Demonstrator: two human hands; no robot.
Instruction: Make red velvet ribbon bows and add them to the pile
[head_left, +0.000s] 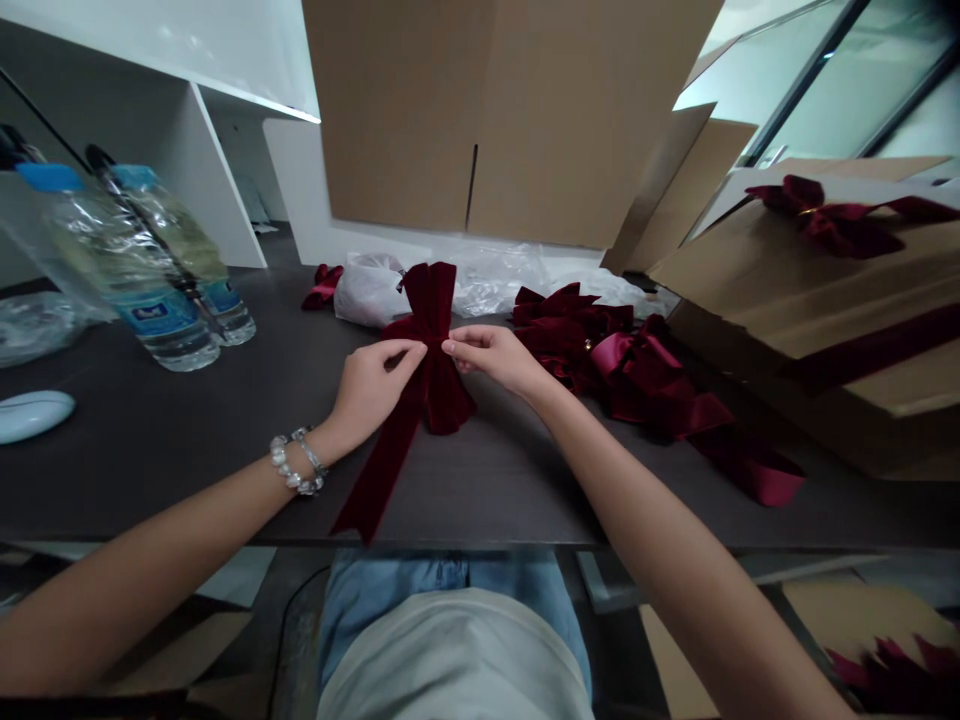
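Note:
A dark red velvet bow point(442, 395) stands out over the desk, its loops running up and down and one notched tail hanging toward the front edge. My left hand point(379, 385) pinches the bow's gathered middle from the left, thumb and forefinger together. From the right, my right hand point(495, 355) pinches the same middle, its fingertips close to the left ones. Whatever lies between the fingertips at the knot is too small to make out. Just right of my right hand lies a heap of red velvet bows point(559, 325), with a loose length of red ribbon point(667, 400) beside it.
Clear plastic bags point(487, 280) lie along the back of the dark desk point(247, 430). Water bottles point(161, 280) and a white mouse point(34, 415) are at the left. Cardboard point(405, 110) rises behind, and an open carton point(810, 290) with a bow on it stands right.

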